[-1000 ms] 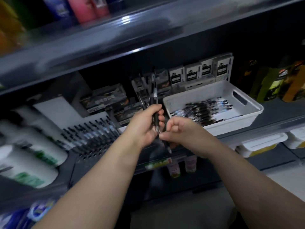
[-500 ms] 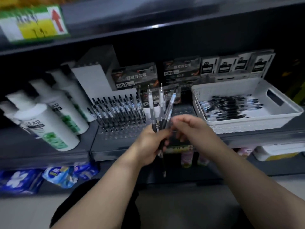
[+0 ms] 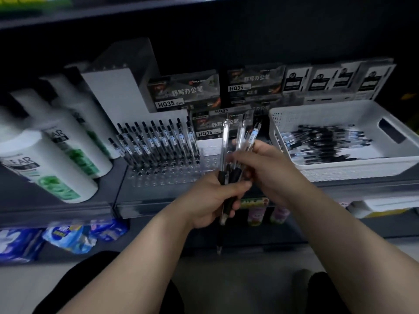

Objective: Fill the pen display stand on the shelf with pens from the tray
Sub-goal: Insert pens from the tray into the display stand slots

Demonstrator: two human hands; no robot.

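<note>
Only one camera — worn on the person's head — looked forward and down, close upon the shelf [image 3: 56, 213].

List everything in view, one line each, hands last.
clear plastic pen display stand: one, centre of dark grey shelf; front and right holes empty
black-tipped clear pens in stand: many, left rows
white plastic tray: one, right of stand
loose pens in tray: a heap, black and clear
white bottles with green labels: at least three, left of stand
dark HQ35 pen boxes: at least three, behind stand
white carded packs: about four, behind tray
blue packets: several, lower shelf, left
small pink bottles: two, lower shelf, centre
left hand: holds bundle of pens before stand
right hand: fingers on bundle; blur hides any pinch
</note>
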